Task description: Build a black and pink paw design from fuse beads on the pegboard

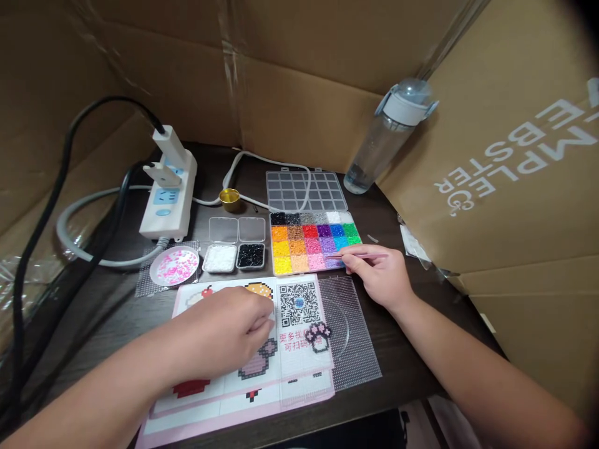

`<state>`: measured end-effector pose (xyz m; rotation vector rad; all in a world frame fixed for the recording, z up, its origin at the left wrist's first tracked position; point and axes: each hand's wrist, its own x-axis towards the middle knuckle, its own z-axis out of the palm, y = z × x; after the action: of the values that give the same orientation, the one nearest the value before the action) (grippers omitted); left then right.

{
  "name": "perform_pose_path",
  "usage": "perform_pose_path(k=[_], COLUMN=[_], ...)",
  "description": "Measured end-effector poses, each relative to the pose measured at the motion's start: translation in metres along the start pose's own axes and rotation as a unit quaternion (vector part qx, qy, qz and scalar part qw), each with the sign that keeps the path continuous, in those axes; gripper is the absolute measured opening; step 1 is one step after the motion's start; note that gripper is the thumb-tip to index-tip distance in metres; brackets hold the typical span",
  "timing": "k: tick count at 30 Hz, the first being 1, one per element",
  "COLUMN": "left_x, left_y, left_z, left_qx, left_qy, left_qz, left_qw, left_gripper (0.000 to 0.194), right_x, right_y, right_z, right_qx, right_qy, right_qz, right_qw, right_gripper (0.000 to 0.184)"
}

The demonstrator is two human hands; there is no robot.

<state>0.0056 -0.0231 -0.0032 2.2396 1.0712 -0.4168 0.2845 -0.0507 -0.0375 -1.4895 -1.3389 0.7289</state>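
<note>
My right hand (380,274) pinches slim pinkish tweezers (367,254), their tips over the pink and purple compartments of a bead box (285,272). Small beads sorted by colour fill this box, and its clear gridded lid (306,187) lies folded back. Curled closed, my left hand (241,324) is over the printed pattern sheets (210,415); its palm side is hidden, so I cannot make out whether anything is in it. Right of that hand, a paw-shaped bead piece (319,338) in black, pink and white lies by the edge of a clear pegboard (358,337).
Two small open boxes hold white beads (219,258) and black beads (251,255). Left of them sits a dish of pink and white beads (175,267). Behind are a gold cup (229,199), a power strip (171,193) with cables and a water bottle (386,140). Cardboard walls (304,112) surround the table.
</note>
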Motion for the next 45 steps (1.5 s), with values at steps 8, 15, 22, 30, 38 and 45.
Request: perform_pose_path(k=[8,15,22,30,38,45], left_x=[-0.001,0.0,0.0,0.001,0.001,0.003], left_y=[0.0,0.0,0.001,0.004,0.0,0.001], left_z=[-0.001,0.0,-0.001,-0.003,0.0,0.001], left_qx=[-0.012,-0.024,-0.001,0.001,-0.027,-0.015], left_qy=[0.014,0.017,0.007,0.004,0.026,0.023], left_qz=[0.018,0.011,0.015,0.012,0.029,0.025], left_qw=[1.0,1.0,1.0,1.0,0.999,0.999], left_gripper=[0.03,0.028,0.03,0.033,0.031,0.033], right_x=[0.002,0.002,0.002,0.001,-0.045,-0.083], right_y=[0.002,0.001,-0.002,0.001,-0.027,-0.026], right_z=[-0.002,-0.004,-0.003,-0.009,-0.022,-0.016], right_qx=[-0.012,-0.031,-0.026,0.024,0.092,0.043], right_qy=[-0.014,-0.033,-0.036,-0.012,-0.075,-0.121], right_qz=[-0.032,-0.054,-0.046,-0.042,-0.053,-0.11], right_qw=[0.999,0.998,0.998,0.999,0.991,0.986], right_gripper=[0.014,0.014,0.012,0.012,0.016,0.02])
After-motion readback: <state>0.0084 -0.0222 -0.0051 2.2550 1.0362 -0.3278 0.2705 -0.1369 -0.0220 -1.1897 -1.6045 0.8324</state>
